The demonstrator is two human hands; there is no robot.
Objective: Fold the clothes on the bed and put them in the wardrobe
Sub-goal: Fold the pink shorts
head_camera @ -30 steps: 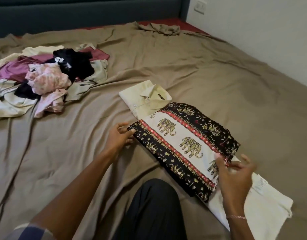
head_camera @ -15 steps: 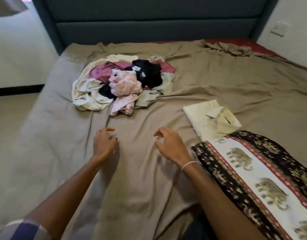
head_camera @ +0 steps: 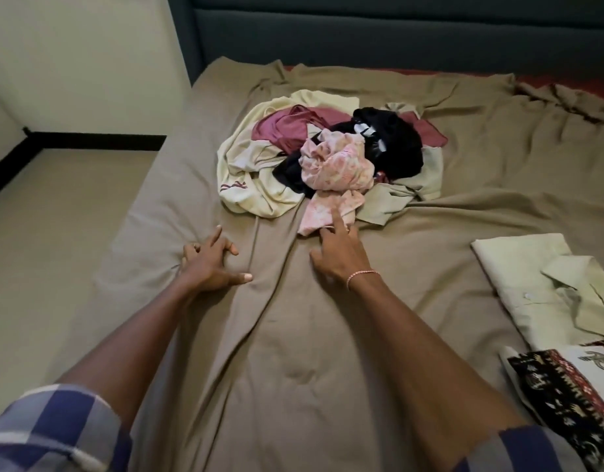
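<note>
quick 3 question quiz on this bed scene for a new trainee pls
1. True or false: the left hand grips a garment from the pile.
2. Which piece lies at the right hand's index fingertip? A) black top B) pink floral garment C) maroon garment
3. Fill in: the folded collared shirt lies to the person's ____.
Key: 1 false, it rests on the bedsheet. 2 B. 3 right.
</note>
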